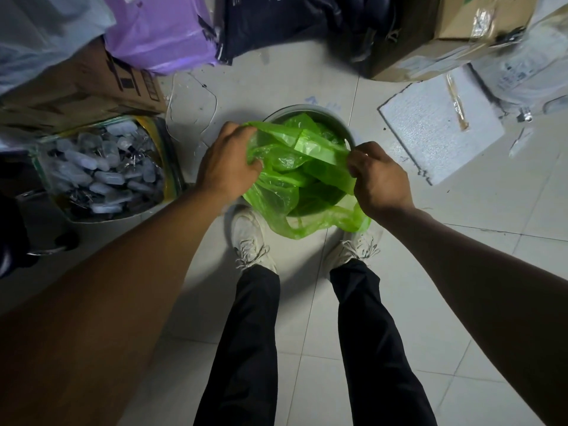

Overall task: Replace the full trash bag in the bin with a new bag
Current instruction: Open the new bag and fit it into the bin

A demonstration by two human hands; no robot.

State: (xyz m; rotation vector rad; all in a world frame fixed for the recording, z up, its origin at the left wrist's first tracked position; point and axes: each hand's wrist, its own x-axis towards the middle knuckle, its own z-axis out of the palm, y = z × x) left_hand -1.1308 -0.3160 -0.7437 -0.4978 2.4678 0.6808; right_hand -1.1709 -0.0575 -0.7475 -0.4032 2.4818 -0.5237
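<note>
My shoes (250, 241) stood on the pale tiled floor (399, 302), toes just short of the bin. Right past them, one loop handle of the green bag (295, 167) spilled over the bin's near rim and hung slack.

My left hand (229, 167) had its fingers curled into the bag's left edge, bunching film at the bin's left rim. My right hand (379, 176) pinched the edge at the right rim, thumb and fingers closed on a folded strip stretched taut between the two hands. Neither hand held anything else.

The bag sat in the mouth of the round grey bin (310, 113). It was thin, glossy, see-through film, crumpled and soft, and I judged it almost weightless, slippery and easy to tear. The doubled hem and handles looked like the safest places to hold. The bin's rim looked hard and smooth, something to fold the hem over.

Off to the left sat a clear tub (101, 167) of small pale pieces. Farther away lay a white foam slab (436, 124), cardboard boxes (430, 35) and a purple bag (159, 29).
</note>
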